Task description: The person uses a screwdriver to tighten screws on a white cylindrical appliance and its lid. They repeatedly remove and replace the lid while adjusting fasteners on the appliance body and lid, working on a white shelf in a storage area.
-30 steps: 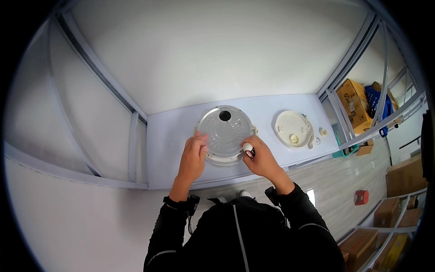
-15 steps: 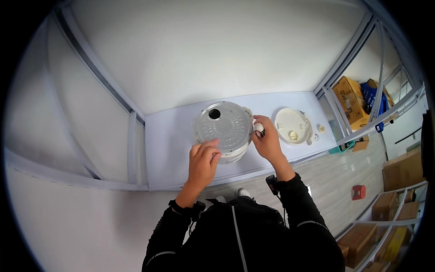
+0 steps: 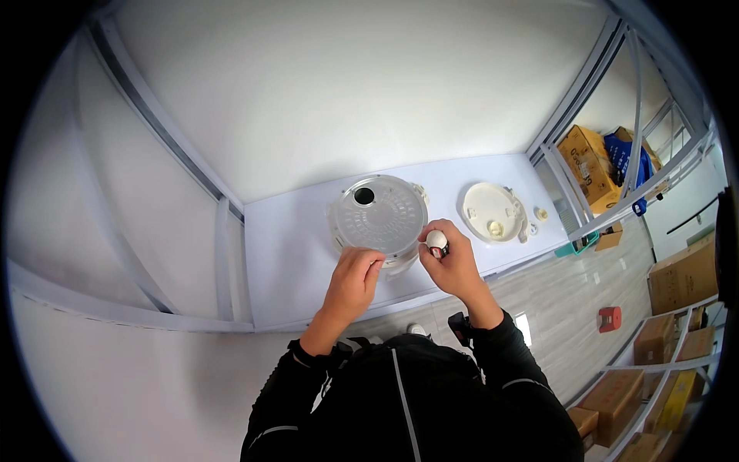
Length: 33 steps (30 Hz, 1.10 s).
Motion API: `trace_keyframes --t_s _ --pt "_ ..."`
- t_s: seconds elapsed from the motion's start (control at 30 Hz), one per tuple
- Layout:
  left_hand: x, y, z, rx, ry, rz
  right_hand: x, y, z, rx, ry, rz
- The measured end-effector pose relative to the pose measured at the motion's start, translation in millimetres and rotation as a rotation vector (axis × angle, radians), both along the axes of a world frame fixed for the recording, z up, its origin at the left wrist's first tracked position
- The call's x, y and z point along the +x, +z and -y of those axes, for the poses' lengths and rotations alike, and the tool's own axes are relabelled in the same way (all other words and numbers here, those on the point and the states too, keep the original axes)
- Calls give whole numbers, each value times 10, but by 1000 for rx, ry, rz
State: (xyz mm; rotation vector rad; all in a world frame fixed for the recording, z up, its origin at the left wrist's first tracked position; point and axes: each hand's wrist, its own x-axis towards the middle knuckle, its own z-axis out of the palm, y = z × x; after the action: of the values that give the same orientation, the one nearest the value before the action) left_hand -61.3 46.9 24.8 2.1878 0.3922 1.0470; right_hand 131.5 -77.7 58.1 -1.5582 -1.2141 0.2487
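Note:
A round appliance (image 3: 382,218) with a silvery, embossed metal top and one dark round hole sits on the white table. At its front edge is my left hand (image 3: 354,283), the thumb and fingers pinched together; whatever they may hold is too small to make out. Just right of the appliance, my right hand (image 3: 453,262) is closed around a small white rounded piece (image 3: 436,239) with a dark and red end. Its kind is unclear. Farther right lies a round white plastic cover (image 3: 485,204) with its hollow side up.
Small cream-coloured parts (image 3: 542,214) lie right of the cover, near the edge of the white table (image 3: 285,262). A grey frame post (image 3: 550,173) rises at the right. Beyond are cardboard boxes (image 3: 590,165), a teal bin (image 3: 568,249) and a red stool (image 3: 610,319) on the floor.
My left fingers have drawn back from the metal top to its front edge and closed tighter. My right hand has moved slightly toward me and left, carrying the white piece away from the appliance's side.

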Motion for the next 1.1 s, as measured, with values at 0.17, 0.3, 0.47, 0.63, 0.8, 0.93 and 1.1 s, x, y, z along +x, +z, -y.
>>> trace_keyframes --t_s 0.17,0.3,0.47,0.63,0.8,0.93,1.1 --pt "1 55 -19 17 -2 -39 -2 27 -1 23 -1 -22" --pt "23 86 -7 7 16 -36 -6 62 8 14 21 -28" --pt "79 74 36 11 47 -8 32 54 34 8 54 -27" --pt "177 22 39 86 96 -40 86 29 61 31 39 -53" --pt "291 31 79 185 189 -75 220 55 122 -11 67 -58" --pt "320 -6 115 201 249 -113 318 54 138 -26 83 -93" --pt "296 -13 174 124 304 -157 432 69 107 -19 135 -75"
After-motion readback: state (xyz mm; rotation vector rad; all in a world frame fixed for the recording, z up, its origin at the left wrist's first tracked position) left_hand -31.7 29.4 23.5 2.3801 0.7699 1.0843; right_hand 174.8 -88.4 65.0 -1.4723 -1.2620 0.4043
